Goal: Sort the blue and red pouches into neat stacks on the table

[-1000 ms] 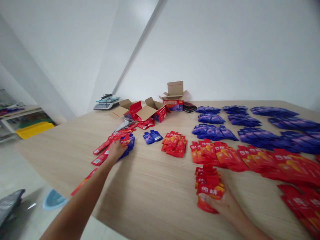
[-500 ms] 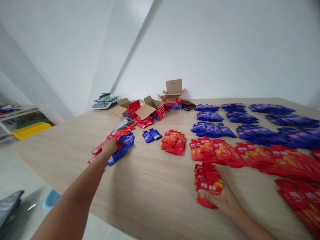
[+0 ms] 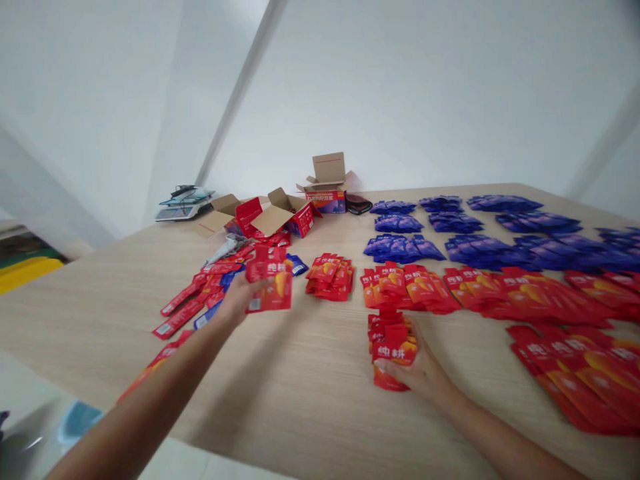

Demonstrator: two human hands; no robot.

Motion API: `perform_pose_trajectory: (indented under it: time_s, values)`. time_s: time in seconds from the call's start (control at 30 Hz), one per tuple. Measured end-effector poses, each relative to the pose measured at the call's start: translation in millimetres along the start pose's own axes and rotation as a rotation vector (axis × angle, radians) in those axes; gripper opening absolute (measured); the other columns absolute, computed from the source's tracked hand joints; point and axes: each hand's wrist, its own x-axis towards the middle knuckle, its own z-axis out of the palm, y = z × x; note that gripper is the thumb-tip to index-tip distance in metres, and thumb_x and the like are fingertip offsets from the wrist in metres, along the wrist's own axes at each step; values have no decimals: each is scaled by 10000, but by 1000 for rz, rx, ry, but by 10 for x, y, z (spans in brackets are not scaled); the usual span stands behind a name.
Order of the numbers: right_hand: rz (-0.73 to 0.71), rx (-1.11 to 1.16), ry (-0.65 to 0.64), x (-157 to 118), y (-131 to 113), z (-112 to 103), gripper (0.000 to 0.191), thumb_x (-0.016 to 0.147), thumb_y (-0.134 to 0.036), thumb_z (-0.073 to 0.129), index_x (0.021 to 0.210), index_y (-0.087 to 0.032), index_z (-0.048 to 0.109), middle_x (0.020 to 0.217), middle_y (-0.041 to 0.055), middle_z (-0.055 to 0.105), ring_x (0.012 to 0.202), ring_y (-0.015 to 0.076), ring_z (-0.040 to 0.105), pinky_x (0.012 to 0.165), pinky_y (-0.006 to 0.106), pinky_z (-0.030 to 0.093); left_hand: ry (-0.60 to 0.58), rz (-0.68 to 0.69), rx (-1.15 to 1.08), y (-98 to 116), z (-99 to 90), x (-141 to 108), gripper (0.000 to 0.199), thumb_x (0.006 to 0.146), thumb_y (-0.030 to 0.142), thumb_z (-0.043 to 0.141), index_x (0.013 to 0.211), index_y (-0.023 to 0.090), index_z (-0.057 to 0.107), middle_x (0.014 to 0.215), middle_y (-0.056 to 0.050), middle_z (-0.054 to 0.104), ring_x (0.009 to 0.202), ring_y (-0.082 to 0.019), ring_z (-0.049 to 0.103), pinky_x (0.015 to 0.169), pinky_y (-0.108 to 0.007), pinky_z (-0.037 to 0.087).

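Observation:
My left hand (image 3: 241,298) is closed on red pouches (image 3: 276,283), raised above the table; how many is unclear. Under and behind it lies a loose pile of red and blue packets (image 3: 183,310). My right hand (image 3: 417,367) grips a stack of red pouches (image 3: 393,350) low over the table, thumb on the front. Between the hands, farther back, sits a small heap of red pouches (image 3: 330,277). Behind my right hand runs a row of red pouches (image 3: 433,287), with rows of blue pouches (image 3: 400,248) beyond it.
Open cartons (image 3: 300,217) stand at the back, one upright (image 3: 327,200) beside a dark wallet-like item (image 3: 358,204). A scale (image 3: 180,210) with things on it is at the back left. More red pouches (image 3: 580,377) lie at the right. A blue basin (image 3: 79,421) is on the floor.
My left hand has lifted from the mixed pile, moving right with red pouches in it. My right hand still holds its stack. The view has turned slightly to the right.

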Motion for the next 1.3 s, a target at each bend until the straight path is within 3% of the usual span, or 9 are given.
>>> perform_pose_trajectory:
  time_s: [0.13, 0.27, 0.43, 0.6, 0.8, 0.97, 1.13, 1.3]
  values:
    - [-43, 27, -14, 9, -40, 10, 697, 668, -312, 784, 1194, -250, 331, 1115, 86, 622, 987, 239, 643, 887, 416, 515, -296, -288, -262, -115, 737, -403, 414, 579, 195, 795, 956, 133, 637, 853, -86, 737, 659, -209, 696, 631, -306, 567]
    - [-74, -1, -9, 24, -63, 8, 718, 665, -312, 787, 1214, -255, 328, 1160, 90, 602, 1032, 246, 624, 922, 431, 496, -419, -392, -367, -182, 1056, -579, 375, 611, 161, 772, 964, 116, 657, 882, -103, 742, 666, -203, 706, 673, -302, 573]
    - [-84, -45, -2, 29, -64, -1, 715, 668, -329, 789, 1218, -249, 339, 1171, 93, 589, 1037, 246, 616, 926, 426, 492, -439, -365, -398, -319, 1085, -676, 404, 590, 194, 808, 960, 126, 660, 916, -104, 741, 712, -224, 713, 709, -330, 570]
    - [-84, -21, -23, 36, -30, -1, 719, 679, -308, 780, 1233, -249, 326, 1177, 99, 595, 1039, 246, 619, 914, 429, 494, -219, -203, -347, -441, 1122, -703, 492, 541, 253, 851, 977, 148, 649, 925, -71, 743, 783, -250, 713, 723, -343, 567]
    - [-86, -53, 19, 40, -15, 0, 722, 656, -304, 790, 1227, -240, 354, 1172, 93, 589, 1019, 238, 619, 896, 405, 502, -264, -180, -371, -326, 1222, -687, 487, 516, 262, 858, 943, 134, 664, 880, -74, 746, 746, -254, 710, 696, -346, 570]
    - [-86, -15, 1, 44, -21, 8, 702, 669, -317, 785, 1215, -244, 351, 1177, 89, 592, 1063, 239, 602, 927, 399, 490, -308, -227, -462, -184, 1148, -693, 417, 552, 205, 827, 928, 142, 658, 849, -65, 745, 665, -227, 702, 627, -323, 573]
    - [-154, -10, 18, 61, -10, 20, 674, 683, -306, 775, 1211, -255, 358, 1203, 84, 576, 1083, 240, 591, 948, 392, 476, -387, -303, -444, -280, 1122, -978, 414, 546, 208, 830, 921, 136, 669, 855, -87, 744, 702, -243, 708, 659, -329, 574]
    - [-171, -8, 42, 82, 35, 13, 636, 714, -322, 719, 1219, -252, 340, 1177, 75, 578, 1066, 233, 595, 949, 390, 475, -365, -213, -372, -514, 1184, -1322, 426, 578, 267, 834, 957, 146, 682, 863, -75, 743, 814, -254, 704, 784, -347, 558]
